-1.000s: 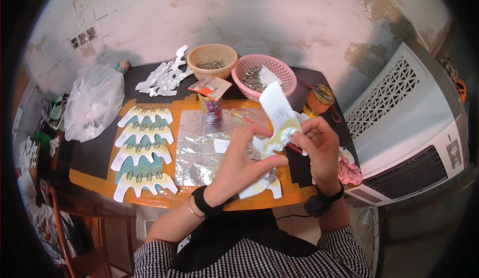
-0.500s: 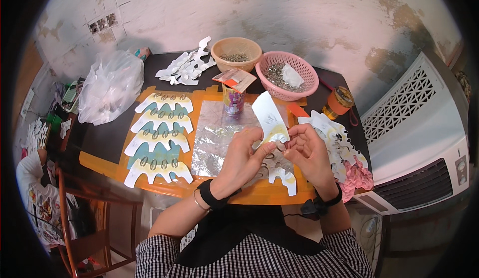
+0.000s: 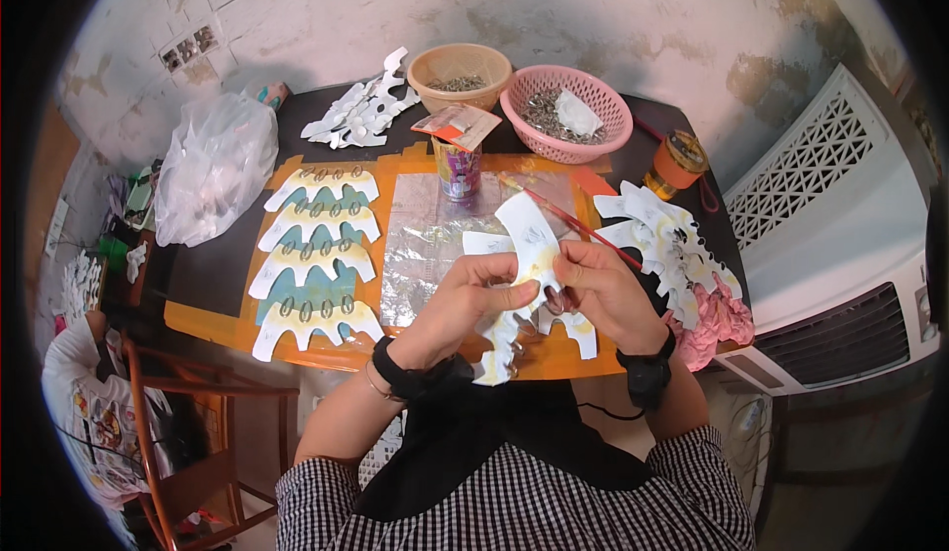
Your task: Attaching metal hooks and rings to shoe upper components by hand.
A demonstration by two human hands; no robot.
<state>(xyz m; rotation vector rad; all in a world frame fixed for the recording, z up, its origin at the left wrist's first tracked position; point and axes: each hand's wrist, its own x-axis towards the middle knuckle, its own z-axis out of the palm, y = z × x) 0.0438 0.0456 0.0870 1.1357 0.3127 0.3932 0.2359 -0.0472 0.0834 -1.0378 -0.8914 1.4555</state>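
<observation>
Both hands pinch a white scalloped cut-out point(image 3: 534, 235) with yellowish stains, held above the table's front part. My left hand point(image 3: 465, 304) grips its left edge, thumb on the front face. At its right edge, my right hand point(image 3: 611, 292) presses thumb and fingers together. The cut-out's notched end hangs down toward me. Behind the hands lies another white scalloped piece point(image 3: 573, 332), partly hidden. To the left, several similar strips point(image 3: 316, 322) lie in a column over a teal backing, with oval metal rings along them.
A colourful cup point(image 3: 458, 169) with an orange-and-white packet on top stands beyond a clear plastic sheet point(image 3: 415, 240). Tan point(image 3: 461, 62) and pink point(image 3: 613, 141) baskets hold small metal parts. A red stick point(image 3: 593, 235), piled cut-outs point(image 3: 660, 245) and pink cloth point(image 3: 707, 329) lie right. A white cooler point(image 3: 840, 254) flanks the table.
The cut-out has tilted and come lower, so its notched end now shows below my hands. My right hand has shifted up along its edge. The red stick has come into sight.
</observation>
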